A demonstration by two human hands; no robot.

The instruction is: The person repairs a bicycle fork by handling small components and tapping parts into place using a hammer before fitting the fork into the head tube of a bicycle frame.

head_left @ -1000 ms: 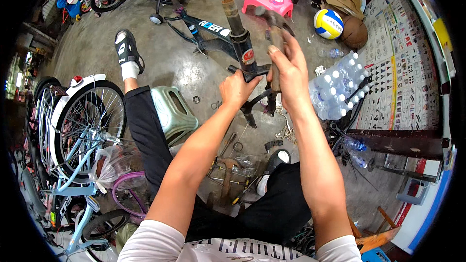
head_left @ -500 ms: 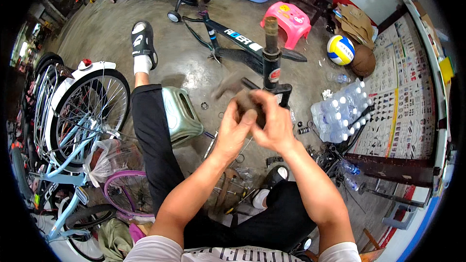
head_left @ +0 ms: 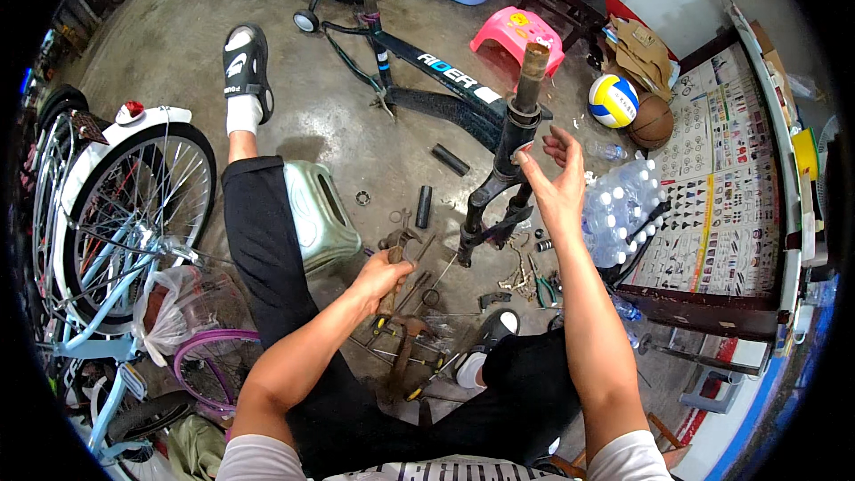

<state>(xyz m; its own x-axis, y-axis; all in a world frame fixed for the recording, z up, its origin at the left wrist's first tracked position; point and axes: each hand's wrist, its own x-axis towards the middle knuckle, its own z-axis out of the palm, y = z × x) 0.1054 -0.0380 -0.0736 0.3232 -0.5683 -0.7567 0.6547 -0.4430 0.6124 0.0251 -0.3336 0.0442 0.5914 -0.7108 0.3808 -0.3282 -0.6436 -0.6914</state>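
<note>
My left hand (head_left: 381,280) is closed around the wooden handle of a hammer (head_left: 398,240), low over the floor tools. On the right, my right hand (head_left: 556,185) is raised with fingers apart. Its thumb is beside the head tube (head_left: 517,132) of a black bicycle frame (head_left: 436,67); whether they touch I cannot tell. From the top of that tube a rusty steerer tube (head_left: 532,71) sticks up, and a black fork (head_left: 483,205) extends below it. Two short black tubes (head_left: 451,159) lie on the floor left of the fork.
Pliers (head_left: 545,289), a chain (head_left: 518,269) and screwdrivers (head_left: 417,388) lie before me. A green jerrycan (head_left: 313,218) stands by my left leg. Light-blue bicycle parts (head_left: 125,267) crowd the left. Packed water bottles (head_left: 619,209), a basketball (head_left: 652,118) and a pink stool (head_left: 512,34) are to the right.
My hands have come apart from their blurred position together. The left has dropped down and left with the hammer; the right has moved up and right, spreading its fingers beside the head tube.
</note>
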